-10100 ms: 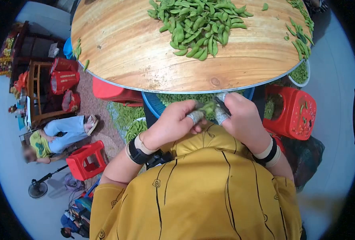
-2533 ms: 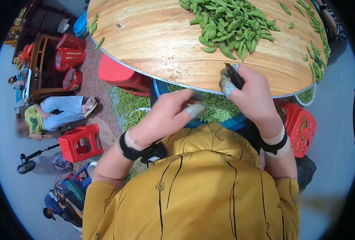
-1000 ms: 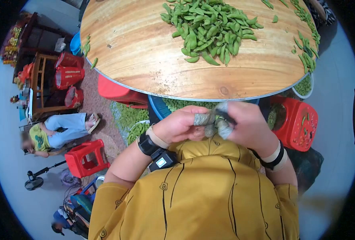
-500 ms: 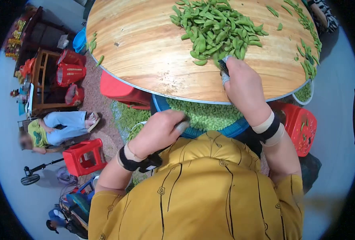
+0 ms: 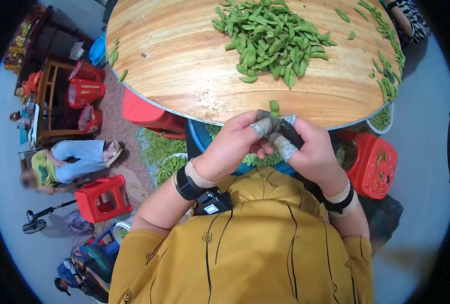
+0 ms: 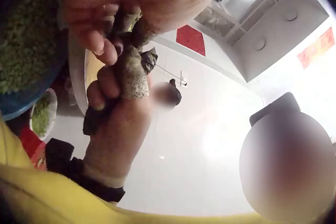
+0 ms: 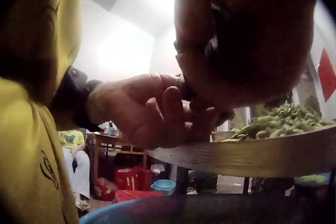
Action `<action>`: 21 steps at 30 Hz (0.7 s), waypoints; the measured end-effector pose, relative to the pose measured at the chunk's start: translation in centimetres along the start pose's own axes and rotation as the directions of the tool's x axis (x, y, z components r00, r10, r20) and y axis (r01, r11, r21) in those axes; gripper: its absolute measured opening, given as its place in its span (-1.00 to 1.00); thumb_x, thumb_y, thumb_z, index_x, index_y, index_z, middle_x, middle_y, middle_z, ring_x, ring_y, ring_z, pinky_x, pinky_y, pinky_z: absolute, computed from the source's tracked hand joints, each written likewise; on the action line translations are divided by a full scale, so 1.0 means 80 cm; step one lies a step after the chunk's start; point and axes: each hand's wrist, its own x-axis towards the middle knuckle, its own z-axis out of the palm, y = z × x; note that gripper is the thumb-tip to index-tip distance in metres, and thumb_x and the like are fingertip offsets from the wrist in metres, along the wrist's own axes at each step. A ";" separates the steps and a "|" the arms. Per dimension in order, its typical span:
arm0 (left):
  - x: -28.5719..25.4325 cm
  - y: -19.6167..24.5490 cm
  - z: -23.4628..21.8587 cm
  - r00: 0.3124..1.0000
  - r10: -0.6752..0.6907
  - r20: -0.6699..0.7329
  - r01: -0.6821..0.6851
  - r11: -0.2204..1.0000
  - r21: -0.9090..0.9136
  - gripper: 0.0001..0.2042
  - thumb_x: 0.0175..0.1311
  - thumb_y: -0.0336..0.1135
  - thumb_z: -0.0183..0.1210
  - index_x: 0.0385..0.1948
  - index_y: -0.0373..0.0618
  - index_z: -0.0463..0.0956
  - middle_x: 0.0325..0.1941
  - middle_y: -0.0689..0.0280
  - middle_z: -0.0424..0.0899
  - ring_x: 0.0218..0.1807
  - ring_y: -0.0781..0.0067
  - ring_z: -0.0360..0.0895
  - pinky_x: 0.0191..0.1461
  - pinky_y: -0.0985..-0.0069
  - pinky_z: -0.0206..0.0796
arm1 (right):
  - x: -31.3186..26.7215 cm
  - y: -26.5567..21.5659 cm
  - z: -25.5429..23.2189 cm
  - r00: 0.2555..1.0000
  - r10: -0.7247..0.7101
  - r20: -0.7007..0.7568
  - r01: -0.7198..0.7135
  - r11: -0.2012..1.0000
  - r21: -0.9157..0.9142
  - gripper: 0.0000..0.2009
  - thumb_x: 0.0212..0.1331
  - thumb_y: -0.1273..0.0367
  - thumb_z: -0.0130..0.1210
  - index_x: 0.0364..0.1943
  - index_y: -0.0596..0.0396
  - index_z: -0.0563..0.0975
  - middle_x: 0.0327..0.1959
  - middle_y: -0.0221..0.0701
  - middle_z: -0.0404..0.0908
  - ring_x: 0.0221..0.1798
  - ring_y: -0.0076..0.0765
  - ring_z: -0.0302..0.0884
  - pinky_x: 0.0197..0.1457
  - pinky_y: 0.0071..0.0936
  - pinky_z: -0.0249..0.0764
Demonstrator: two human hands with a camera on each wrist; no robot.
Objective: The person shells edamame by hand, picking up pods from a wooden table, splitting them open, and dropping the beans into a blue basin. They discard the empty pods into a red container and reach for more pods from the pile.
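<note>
Both hands meet just over the near edge of the round wooden table [image 5: 169, 71] in the head view. A green soybean pod [image 5: 274, 107] sticks up from the taped fingertips of my left hand [image 5: 225, 147], which pinches it. My right hand [image 5: 313, 152], its thumb and finger also wrapped in grey tape, grips a slim black tool [image 5: 291, 134] against the pod's lower end. The fingers hide the tool's tip. Beyond them lies a heap of pods [image 5: 273, 43]. Below the hands a blue basin [image 5: 198, 136] holds shelled beans [image 5: 260, 160].
Red stools stand at the right [image 5: 379, 167] and under the table's left edge [image 5: 139, 109]. A white tub [image 5: 382, 119] of green beans sits by the right rim. Pods in a basket [image 5: 172, 169] stand on the floor, left. A seated person [image 5: 78, 157] is farther left.
Half a second ago my right hand was at the heap and my left hand hung apart over the basin. Both have come together, with a pod now between the left fingertips.
</note>
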 end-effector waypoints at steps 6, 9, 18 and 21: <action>0.001 0.002 -0.002 0.990 -0.007 -0.138 -0.005 0.996 -0.088 -0.82 0.37 -0.29 -0.04 -0.18 -0.18 0.43 -0.36 0.31 0.58 -0.50 0.60 0.47 -0.40 0.66 0.35 | -0.011 -0.018 -0.002 1.000 -0.007 -0.019 0.004 0.984 -0.179 -0.76 0.08 0.50 0.03 -0.13 0.22 0.47 -0.33 -0.17 0.59 -0.28 -0.18 0.59 -0.18 -0.40 0.47; -0.004 0.002 -0.001 0.995 0.041 -0.088 -0.033 0.995 0.089 -0.82 0.37 -0.30 -0.05 -0.16 -0.19 0.43 -0.39 0.32 0.58 -0.52 0.62 0.44 -0.41 0.68 0.32 | -0.013 -0.019 -0.009 0.995 0.089 -0.055 -0.094 0.990 -0.103 -0.71 0.10 0.51 -0.02 -0.05 0.23 0.43 -0.31 -0.11 0.57 -0.26 -0.11 0.58 -0.16 -0.39 0.46; -0.015 0.000 0.005 0.974 0.228 0.011 -0.190 0.783 0.593 -0.88 0.30 -0.48 -0.02 -0.21 -0.23 0.47 -0.46 0.39 0.55 -0.51 0.66 0.42 -0.46 0.64 0.29 | -0.011 -0.013 -0.012 0.994 0.095 0.054 -0.098 0.994 0.040 -0.62 0.09 0.56 -0.16 0.06 0.19 0.37 -0.36 -0.31 0.52 -0.35 -0.37 0.48 -0.22 -0.51 0.40; -0.014 -0.005 -0.003 0.752 0.577 0.319 -0.403 0.020 0.915 -0.90 0.29 -0.47 0.00 -0.26 -0.23 0.48 -0.49 0.38 0.54 -0.52 0.65 0.44 -0.47 0.62 0.30 | -0.009 -0.020 -0.016 0.961 0.244 0.133 -0.268 0.938 0.219 -0.60 0.12 0.54 -0.19 0.09 0.10 0.37 -0.44 -0.45 0.45 -0.50 -0.58 0.35 -0.42 -0.64 0.30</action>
